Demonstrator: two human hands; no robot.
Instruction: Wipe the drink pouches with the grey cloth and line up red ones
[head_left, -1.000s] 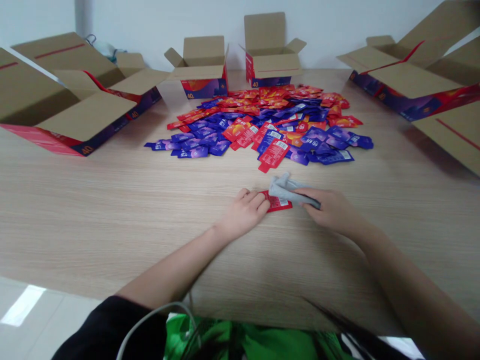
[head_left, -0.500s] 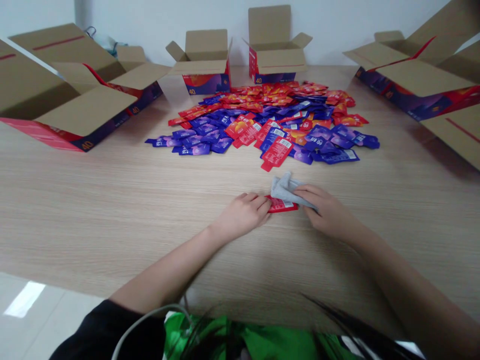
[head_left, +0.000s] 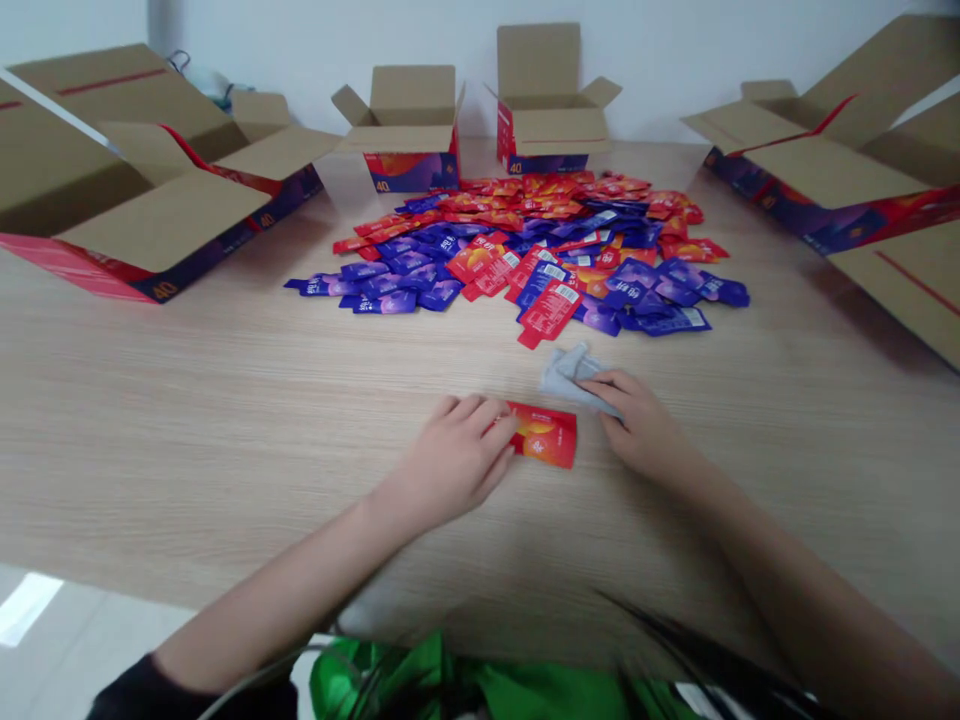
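Observation:
My left hand (head_left: 461,455) is closed on one end of a red pouch (head_left: 546,436), whose orange-printed face is up just above the table. My fingers cover the pouch's left end. To its right, my right hand (head_left: 641,425) grips a crumpled light grey cloth (head_left: 571,372) between thumb and fingers. The cloth rests on the table just beyond the pouch, apart from it. Farther out lies a heap of red and purple pouches; the nearest is a red one with a barcode (head_left: 550,312), its narrow end toward me.
Open cardboard boxes surround the heap: two at the back, a left one (head_left: 373,172) and a right one (head_left: 553,160), several along the left side (head_left: 214,240) and the right side (head_left: 840,222). The wooden table (head_left: 187,430) ends at the lower left above a tiled floor.
The red pouch has turned from its barcode side to its orange-printed side. My left hand has drawn back toward me with it, and the cloth no longer overlaps the pouch.

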